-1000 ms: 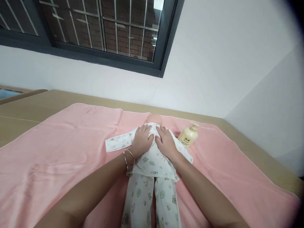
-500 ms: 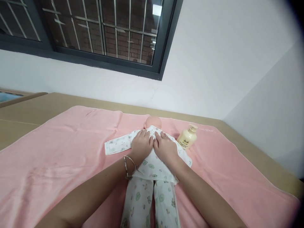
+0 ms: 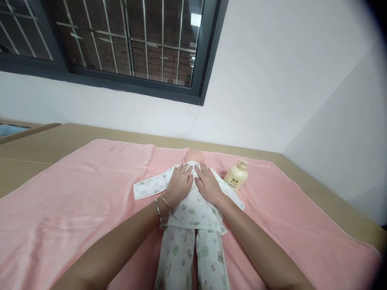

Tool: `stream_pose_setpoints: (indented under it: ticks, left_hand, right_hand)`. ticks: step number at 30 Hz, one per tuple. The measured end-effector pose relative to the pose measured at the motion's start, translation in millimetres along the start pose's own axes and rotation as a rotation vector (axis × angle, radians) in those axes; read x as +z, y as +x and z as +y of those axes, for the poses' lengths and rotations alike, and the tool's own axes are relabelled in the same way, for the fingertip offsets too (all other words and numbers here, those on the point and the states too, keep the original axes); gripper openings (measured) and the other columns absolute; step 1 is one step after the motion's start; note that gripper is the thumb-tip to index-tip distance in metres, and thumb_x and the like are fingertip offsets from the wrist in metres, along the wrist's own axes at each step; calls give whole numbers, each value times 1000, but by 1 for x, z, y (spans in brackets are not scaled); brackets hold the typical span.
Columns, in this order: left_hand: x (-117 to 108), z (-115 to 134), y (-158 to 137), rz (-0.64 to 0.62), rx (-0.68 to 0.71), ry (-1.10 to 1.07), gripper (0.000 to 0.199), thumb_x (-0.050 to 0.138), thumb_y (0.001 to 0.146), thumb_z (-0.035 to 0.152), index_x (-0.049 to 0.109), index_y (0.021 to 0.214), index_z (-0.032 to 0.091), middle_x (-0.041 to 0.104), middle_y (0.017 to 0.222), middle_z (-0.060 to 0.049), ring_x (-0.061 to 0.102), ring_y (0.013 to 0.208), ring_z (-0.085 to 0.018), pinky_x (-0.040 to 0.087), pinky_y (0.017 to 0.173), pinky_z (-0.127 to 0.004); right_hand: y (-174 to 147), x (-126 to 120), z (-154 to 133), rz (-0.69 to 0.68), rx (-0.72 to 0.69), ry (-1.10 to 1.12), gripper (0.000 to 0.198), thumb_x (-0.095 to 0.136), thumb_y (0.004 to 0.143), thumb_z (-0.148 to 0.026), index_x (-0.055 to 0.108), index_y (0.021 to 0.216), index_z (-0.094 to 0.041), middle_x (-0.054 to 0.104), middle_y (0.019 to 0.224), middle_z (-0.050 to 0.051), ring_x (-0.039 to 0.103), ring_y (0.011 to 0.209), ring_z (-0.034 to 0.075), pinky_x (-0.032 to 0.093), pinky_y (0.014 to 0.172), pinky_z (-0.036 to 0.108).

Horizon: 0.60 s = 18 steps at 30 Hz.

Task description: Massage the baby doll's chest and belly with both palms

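Observation:
A baby doll (image 3: 194, 156) lies on a pink blanket (image 3: 90, 193), its head toward the wall. It wears a white printed top (image 3: 193, 215) and matching trousers (image 3: 178, 257). My left hand (image 3: 180, 184) rests flat on the left side of the upper top, fingers stretched toward the doll's head. On the right side, my right hand (image 3: 209, 185) lies flat in the same way. A small gap of cloth shows between the two hands. Neither hand grips anything. The doll's face is not visible.
A cream pump bottle (image 3: 236, 176) leans beside the doll's right-hand sleeve on the blanket. Beneath the blanket is a tan surface (image 3: 45, 141) that meets the white wall (image 3: 256, 80). A dark-framed barred window (image 3: 130, 44) is above.
My hands have slid slightly apart, opening the gap between them over the top. The fingers of my right hand now point more toward the doll's head. The view has shifted a little.

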<state>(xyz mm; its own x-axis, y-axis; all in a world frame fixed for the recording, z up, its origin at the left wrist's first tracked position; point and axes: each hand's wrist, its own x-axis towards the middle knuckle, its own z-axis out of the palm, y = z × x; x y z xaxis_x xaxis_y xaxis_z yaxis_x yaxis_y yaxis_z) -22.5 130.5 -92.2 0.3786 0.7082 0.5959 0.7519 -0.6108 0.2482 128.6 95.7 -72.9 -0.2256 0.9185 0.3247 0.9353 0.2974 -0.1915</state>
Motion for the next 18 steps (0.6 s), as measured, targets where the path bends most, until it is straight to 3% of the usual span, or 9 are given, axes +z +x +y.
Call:
stream_pose_setpoints:
  ticks: [7,10,14,18]
  left_hand:
    - [-5,11,-12,241,60,117,25,44,93,23,68,92,17,69,110,-13,63,108,-25,51,95,-39]
    - [-8,14,-13,228,18,148,25,45,94,26,68,91,17,70,108,-12,64,106,-26,53,90,-39]
    - [-9,17,-10,152,-88,165,26,46,92,27,68,100,16,68,115,-13,63,109,-28,53,89,-41]
    - [-7,14,-7,76,-133,167,33,45,92,29,64,113,12,64,123,-17,57,119,-32,47,99,-46]
  right_hand:
    - [-19,-7,-34,85,75,-171,50,37,94,-22,45,139,0,48,139,26,41,135,33,35,108,45]
    - [-27,-11,-44,76,107,-206,50,39,92,-19,46,138,-1,51,136,27,45,131,35,38,104,47]
    - [-20,-16,-35,19,188,-144,53,36,95,-29,44,140,-2,52,136,27,48,129,35,40,102,45]
    - [-9,-12,-21,37,218,-67,57,38,95,-36,40,143,-5,44,144,23,37,137,33,31,110,45]
